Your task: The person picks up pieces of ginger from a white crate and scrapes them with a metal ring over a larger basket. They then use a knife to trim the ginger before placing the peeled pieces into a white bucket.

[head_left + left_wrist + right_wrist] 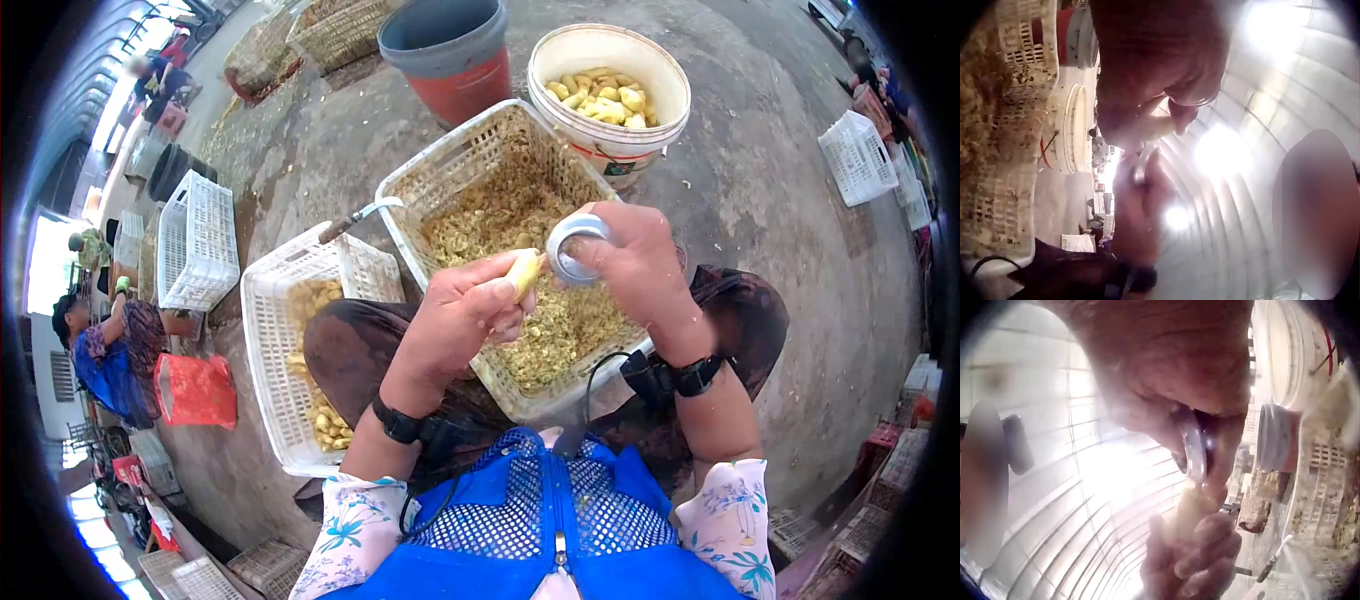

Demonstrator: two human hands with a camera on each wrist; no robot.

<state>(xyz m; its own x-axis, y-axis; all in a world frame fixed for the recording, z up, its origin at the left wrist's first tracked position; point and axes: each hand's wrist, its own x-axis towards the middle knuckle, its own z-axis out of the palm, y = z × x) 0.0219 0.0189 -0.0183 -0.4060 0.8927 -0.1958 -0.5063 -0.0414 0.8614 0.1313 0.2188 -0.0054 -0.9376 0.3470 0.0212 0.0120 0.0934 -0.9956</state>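
My left hand [468,308] pinches a pale yellow piece of ginger [524,272] between thumb and fingers. In my right hand [645,270] I grip a short round metal ring [572,272], like a cut can, with its rim right at the ginger's tip. The right wrist view shows the ring's bright edge [1194,450] close against the ginger [1186,515]. Both hands are over a white crate [520,405] heaped with yellowish peel shavings [545,350]. Curled fingers hide part of the ginger.
A second white crate [265,350] on the left holds ginger pieces; a hooked knife [345,226] lies across its corner. Beyond the shavings stand a white bucket [610,150] of peeled ginger and a grey-and-red bucket [455,85]. Another person [115,355] sits at far left.
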